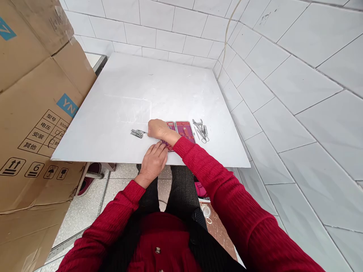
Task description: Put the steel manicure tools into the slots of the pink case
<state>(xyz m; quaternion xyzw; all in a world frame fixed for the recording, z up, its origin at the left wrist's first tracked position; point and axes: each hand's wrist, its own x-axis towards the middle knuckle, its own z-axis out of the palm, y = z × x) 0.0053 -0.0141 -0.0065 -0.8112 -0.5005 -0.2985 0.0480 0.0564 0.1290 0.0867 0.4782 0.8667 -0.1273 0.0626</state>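
A small manicure case [185, 130] lies unfolded on the white table, its lining red and purple with strap loops. At its lower left edge my left hand [154, 160] grips the case, fingers close together. My right hand [158, 129] crosses over the case from the right and is closed in a pinch at the end of a slim metal tool [143, 132]. Just left of that hand lie nail clippers [137, 133]. My right wrist and hand cover part of the case's left half. More metal tools [201, 131], among them scissors [204, 139], lie right of the case.
The white table [176, 90] meets a tiled wall [170, 22] behind and another on the right [283, 94]. Large cardboard boxes [34, 113] stand close on the left. A thin cable [226, 37] hangs in the corner. My legs [183, 189] are below the front edge.
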